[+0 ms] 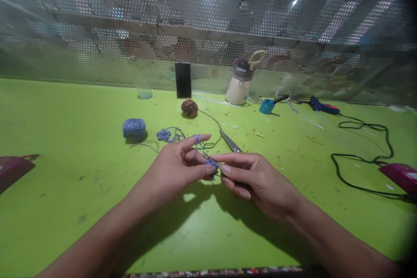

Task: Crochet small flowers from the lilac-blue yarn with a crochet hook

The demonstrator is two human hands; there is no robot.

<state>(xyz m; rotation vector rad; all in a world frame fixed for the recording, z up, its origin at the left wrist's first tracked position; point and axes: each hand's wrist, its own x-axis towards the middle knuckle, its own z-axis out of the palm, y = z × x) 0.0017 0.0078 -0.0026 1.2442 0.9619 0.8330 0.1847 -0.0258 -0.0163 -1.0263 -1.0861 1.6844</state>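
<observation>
Between the thumb and fingers of my left hand [182, 160] is a small piece of blue-purple crochet [211, 164], with its yarn looped over the raised index finger. My right hand [250, 176] is closed right beside it, pinching a thin crochet hook that its fingers mostly hide; the tip meets the crochet. Beyond my left hand lie a ball of blue-purple yarn [134, 129] and a small finished flower-shaped piece [163, 134] of the same colour. Scissors [230, 141] lie just past my right hand, their handles hidden.
On the green table [65, 139] are a multicoloured yarn ball [189, 108], a propped phone [183, 80], a cream bottle [239, 87], a blue tape roll [267, 106] and a glue gun [324, 106] with a trailing cord. Magenta objects sit at the left [14, 171] and right edges. A perforated screen stands behind.
</observation>
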